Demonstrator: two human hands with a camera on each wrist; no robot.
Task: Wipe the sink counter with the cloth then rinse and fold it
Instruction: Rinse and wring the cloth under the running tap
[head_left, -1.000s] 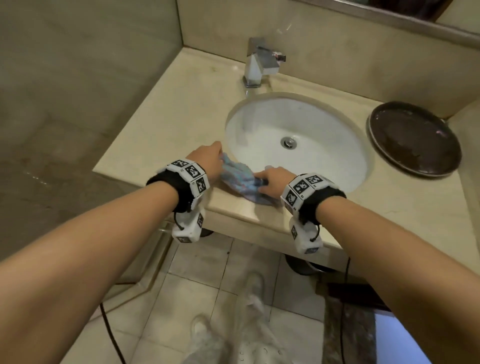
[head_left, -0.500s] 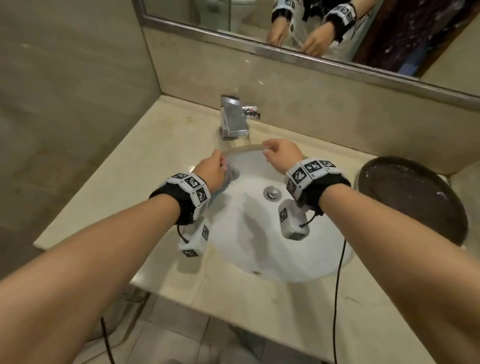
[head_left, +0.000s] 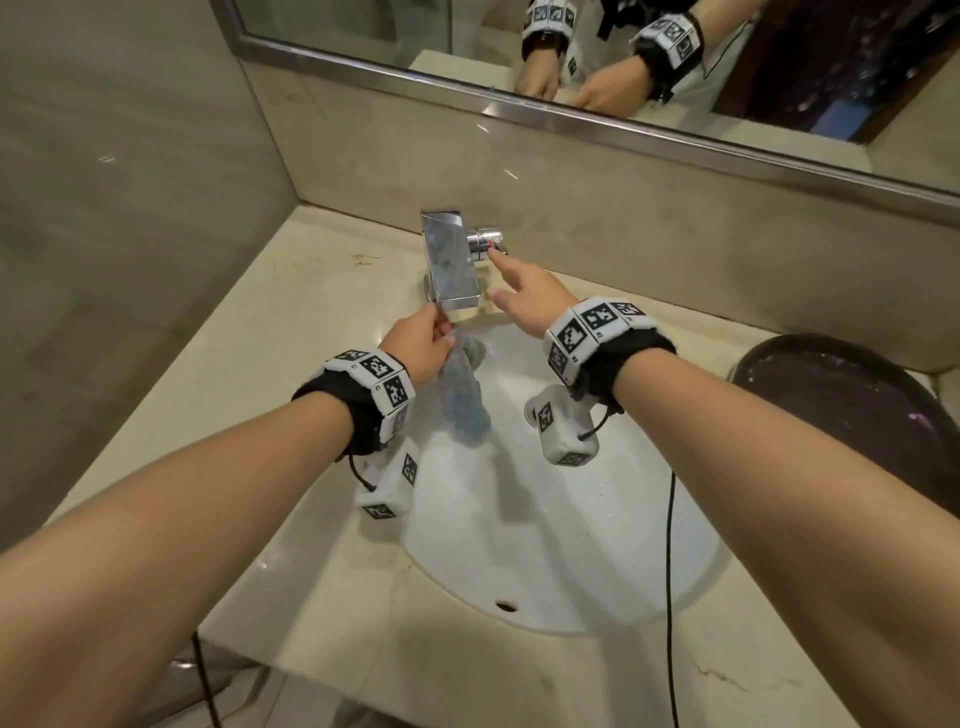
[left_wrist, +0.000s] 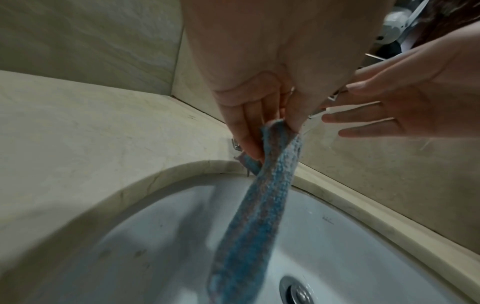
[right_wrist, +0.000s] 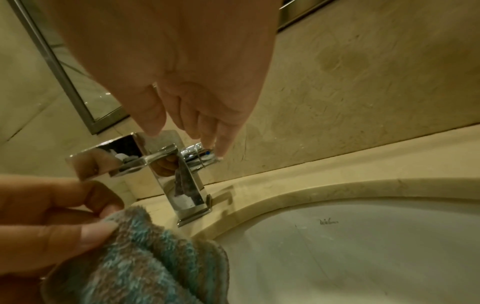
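A blue-grey fluffy cloth (head_left: 464, 395) (left_wrist: 255, 209) (right_wrist: 145, 259) hangs into the white sink basin (head_left: 582, 545), just under the spout of the chrome tap (head_left: 451, 265) (right_wrist: 166, 172). My left hand (head_left: 423, 340) (left_wrist: 262, 123) pinches the cloth's top between thumb and fingers. My right hand (head_left: 519, 293) (right_wrist: 192, 123) is spread with straight fingers; a fingertip touches the tap's side handle (head_left: 485, 243) (right_wrist: 201, 156). No water runs from the spout.
The beige marble counter (head_left: 322, 291) surrounds the basin, with a wall on the left and a backsplash under a mirror (head_left: 623, 52) behind. A dark round tray (head_left: 852, 410) sits at the right. The drain (left_wrist: 298, 292) lies in the basin's floor.
The cloth left the counter's front edge and now hangs over the basin under the tap in my left hand. My right hand let go of it and reached up to the tap handle.
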